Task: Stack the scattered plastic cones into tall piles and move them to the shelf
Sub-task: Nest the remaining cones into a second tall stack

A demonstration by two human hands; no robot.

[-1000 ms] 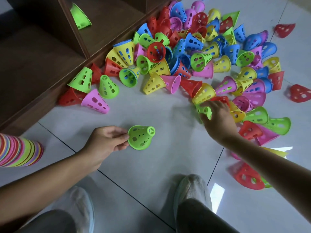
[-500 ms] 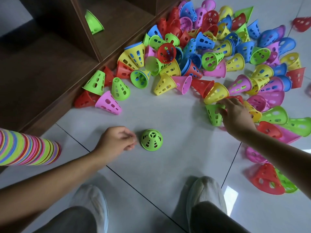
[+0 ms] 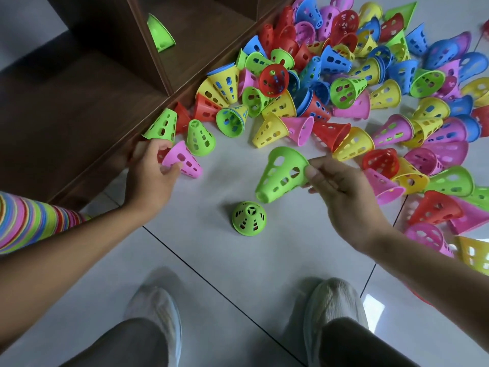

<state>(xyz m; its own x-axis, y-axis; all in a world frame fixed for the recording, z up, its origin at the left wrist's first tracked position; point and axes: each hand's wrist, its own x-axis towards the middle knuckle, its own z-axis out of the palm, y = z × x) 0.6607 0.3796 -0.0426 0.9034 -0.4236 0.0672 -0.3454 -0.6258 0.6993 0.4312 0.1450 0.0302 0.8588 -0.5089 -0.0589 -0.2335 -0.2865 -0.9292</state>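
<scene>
Above the white tiled floor (image 3: 211,260), right hand (image 3: 341,192) pinches a perforated green plastic cone (image 3: 283,173) by its wide rim, tilted, narrow end down-left. Just below it another green perforated cone (image 3: 249,218) stands upright on the tiles. Left hand (image 3: 150,170), fingers curled round a pink perforated plastic cone (image 3: 182,160), w/ scattered multicoloured cones (image 3: 344,88) beyond.

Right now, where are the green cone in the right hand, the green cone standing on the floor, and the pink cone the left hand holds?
Held green cone (image 3: 281,173), head view, perforated side wall.
Standing green cone (image 3: 249,218), head view, top.
Pink cone (image 3: 182,160), head view, side wall.
</scene>
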